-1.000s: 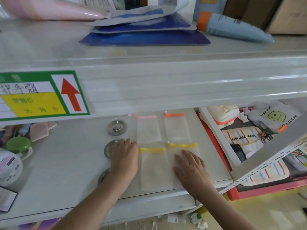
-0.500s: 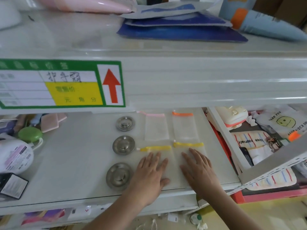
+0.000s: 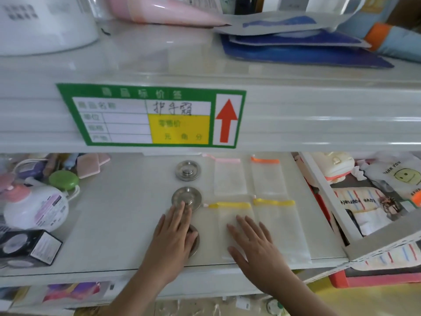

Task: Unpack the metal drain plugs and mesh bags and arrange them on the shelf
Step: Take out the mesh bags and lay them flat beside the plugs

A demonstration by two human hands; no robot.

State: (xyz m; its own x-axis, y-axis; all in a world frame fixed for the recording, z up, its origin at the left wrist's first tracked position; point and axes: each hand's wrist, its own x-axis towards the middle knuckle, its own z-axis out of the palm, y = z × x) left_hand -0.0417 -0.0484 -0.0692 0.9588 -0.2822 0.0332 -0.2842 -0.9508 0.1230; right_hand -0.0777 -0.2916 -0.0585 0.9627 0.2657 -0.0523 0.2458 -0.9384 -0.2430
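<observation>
Metal drain plugs: three, in a column, the far plug (image 3: pixel 188 170), the middle plug (image 3: pixel 186 199), the near plug (image 3: pixel 194 241) at the shelf's front edge. Mesh bags: four, the pink-topped bag (image 3: pixel 230 177), the orange-topped bag (image 3: pixel 268 176), two yellow-topped bags (image 3: pixel 230 215) (image 3: pixel 282 226). Hands: two.

I'm in a small shop; a green price tag (image 3: pixel 151 115) fronts the white shelf (image 3: pixel 114 224); toiletries crowd beside it.

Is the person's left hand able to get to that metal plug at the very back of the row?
Probably yes. The left hand lies flat over the two nearer plugs, and the back plug sits just past its fingertips with bare shelf around it. The upper shelf's edge overhangs it, but seemingly leaves room.
</observation>
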